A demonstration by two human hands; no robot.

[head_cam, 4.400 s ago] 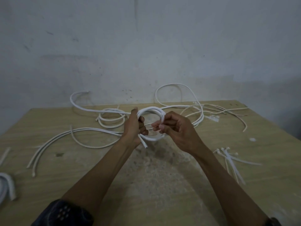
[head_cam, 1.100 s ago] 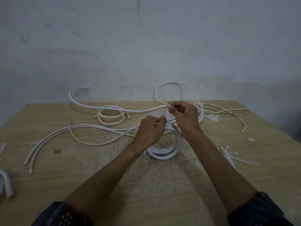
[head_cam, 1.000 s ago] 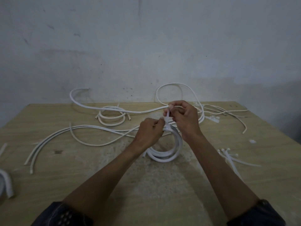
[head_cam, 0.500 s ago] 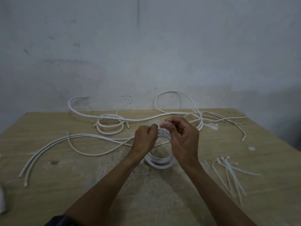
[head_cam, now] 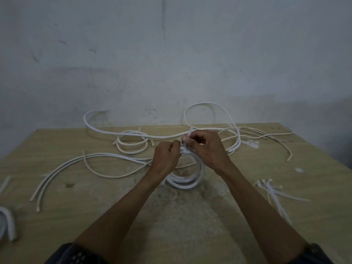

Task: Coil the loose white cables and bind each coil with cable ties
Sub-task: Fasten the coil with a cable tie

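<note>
Left hand (head_cam: 165, 159) gripping upright cable coil (head_cam: 183, 184), right hand (head_cam: 207, 148) pinching cable tie (head_cam: 190, 131), wooden table (head_cam: 190, 229)

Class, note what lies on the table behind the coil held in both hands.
Seen: a looped loose cable and, further left, a smaller coil. Hidden: whatever lies directly behind the left hand and right hand.

You can read no text, label, brand, number or sign on anything in view here.
</note>
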